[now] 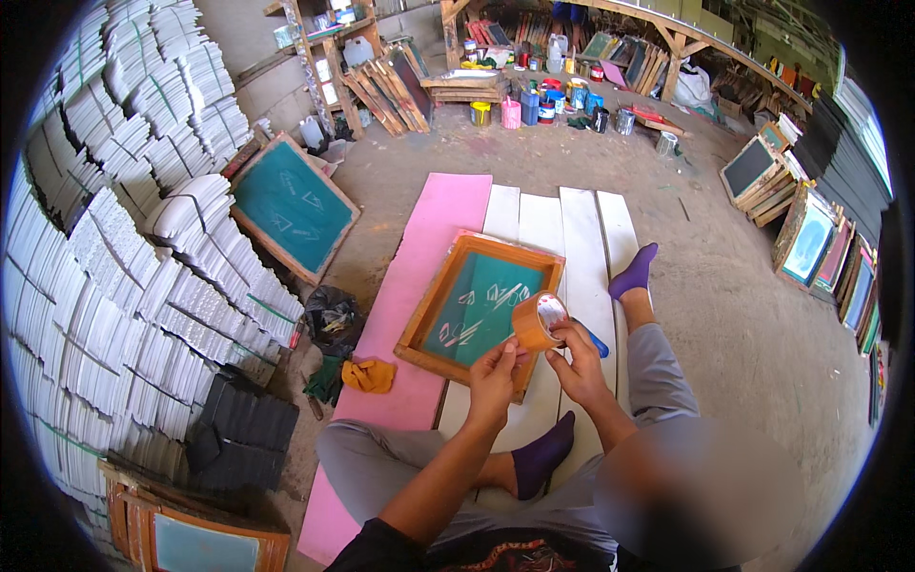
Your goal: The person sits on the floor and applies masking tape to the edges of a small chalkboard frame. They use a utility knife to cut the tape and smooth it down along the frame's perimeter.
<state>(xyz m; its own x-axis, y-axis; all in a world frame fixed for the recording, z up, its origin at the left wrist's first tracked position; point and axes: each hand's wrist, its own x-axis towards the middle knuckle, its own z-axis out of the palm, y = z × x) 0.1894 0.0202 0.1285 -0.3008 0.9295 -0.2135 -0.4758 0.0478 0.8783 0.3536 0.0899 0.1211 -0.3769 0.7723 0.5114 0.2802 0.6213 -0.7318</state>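
A roll of brown packing tape is held up above a wooden-framed screen. The screen has green mesh with pale leaf-like shapes and lies on the boards. My right hand grips the roll from its right side, fingers at its rim. My left hand is closed in a pinch at the roll's lower left edge; whether a loose strip is between the fingertips is too small to see. A blue object lies just beyond my right hand, partly hidden by it.
I sit on pink and white boards. An orange cloth lies at the left edge. Tall stacks of white sheets stand left, near another green screen. Paint cans stand far ahead; frames lean at right.
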